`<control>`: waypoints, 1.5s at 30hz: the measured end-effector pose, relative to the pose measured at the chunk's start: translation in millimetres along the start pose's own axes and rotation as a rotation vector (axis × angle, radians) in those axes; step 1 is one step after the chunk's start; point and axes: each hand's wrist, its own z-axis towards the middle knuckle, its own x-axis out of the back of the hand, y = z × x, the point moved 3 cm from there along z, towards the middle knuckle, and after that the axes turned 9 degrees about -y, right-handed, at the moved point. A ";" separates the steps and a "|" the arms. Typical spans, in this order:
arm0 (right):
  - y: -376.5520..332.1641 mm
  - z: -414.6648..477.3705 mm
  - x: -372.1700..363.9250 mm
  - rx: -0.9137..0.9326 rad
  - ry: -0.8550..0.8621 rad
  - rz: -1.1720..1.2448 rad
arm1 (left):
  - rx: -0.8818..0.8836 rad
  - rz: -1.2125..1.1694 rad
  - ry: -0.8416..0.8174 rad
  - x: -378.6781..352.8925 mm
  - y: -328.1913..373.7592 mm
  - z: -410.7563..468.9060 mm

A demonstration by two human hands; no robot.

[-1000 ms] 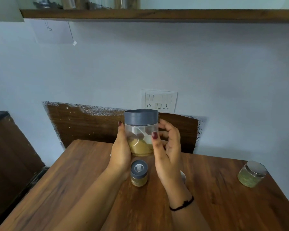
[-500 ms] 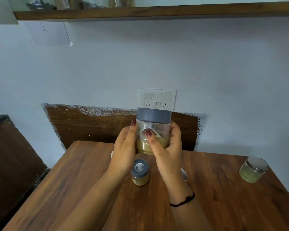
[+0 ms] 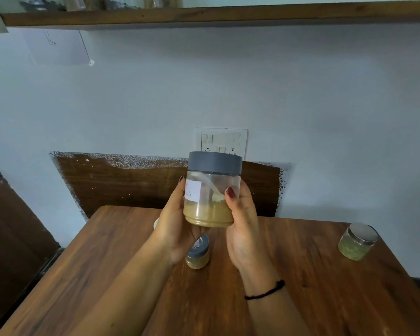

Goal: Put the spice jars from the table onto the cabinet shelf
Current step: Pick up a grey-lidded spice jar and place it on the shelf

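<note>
Table (image 3: 301,275) wood nearest us carries a small grey-lidded jar (image 3: 197,253), right beneath our hands. Our left hand (image 3: 177,221) and right hand (image 3: 243,226) wrap the large spice jar (image 3: 212,190) from both sides, fingers curled round it, upright and clear of the table. A steel-lidded jar (image 3: 357,241) waits far right. The shelf (image 3: 204,14) sits high overhead. On that reach we judge the smooth plastic could slip and strike the small jar.

Your left hand (image 3: 174,226): bare, nails painted dark red. Your right hand (image 3: 244,229): dark red polish too, thumbnail (image 3: 230,192) glossy and rounded. Right wrist wore thin black thread bracelet (image 3: 264,290), small knot toward its outer side. Your left forearm (image 3: 121,287) and right forearm (image 3: 272,316) were bare down to frame's lower edge.
</note>
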 end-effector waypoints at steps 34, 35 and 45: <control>-7.4 5.0 -8.0 0.063 -0.114 -0.497 | -0.310 0.524 0.312 2.8 16.7 0.1; -7.6 5.2 -7.8 0.062 -0.112 -0.503 | -0.305 0.515 0.314 3.2 15.8 0.9; -13.5 9.3 1.0 0.064 -0.056 -0.499 | -0.339 0.651 0.215 -6.9 24.3 -1.9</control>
